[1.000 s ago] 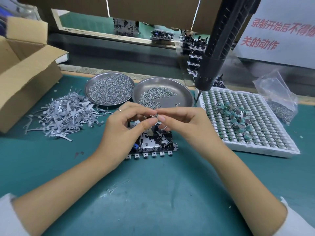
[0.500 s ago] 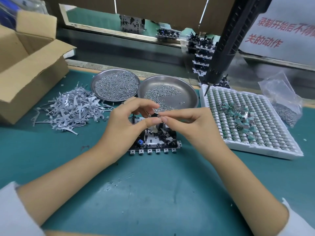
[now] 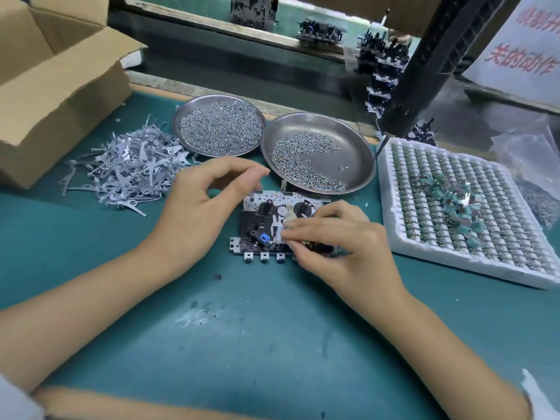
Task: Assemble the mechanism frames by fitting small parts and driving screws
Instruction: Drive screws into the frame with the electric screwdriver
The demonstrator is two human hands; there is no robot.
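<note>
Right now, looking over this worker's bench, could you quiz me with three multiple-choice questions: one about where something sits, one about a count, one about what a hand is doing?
1. Where does the pile of grey metal strips lie?
A. in the white tray
B. on the mat, between the cardboard box and the round dishes
C. inside the box

2. How many round steel dishes hold screws?
A. one
B. two
C. four

3. What is the right hand doing?
A. holding the hanging screwdriver
B. lying flat on the mat
C. working fingertips on the mechanism frame

Answers: 1 B, the strips spread on the teal mat beside the box. 2 B, a fuller dish and an emptier dish stand side by side. 3 C, its curled fingers meet over the frame's right part.
</note>
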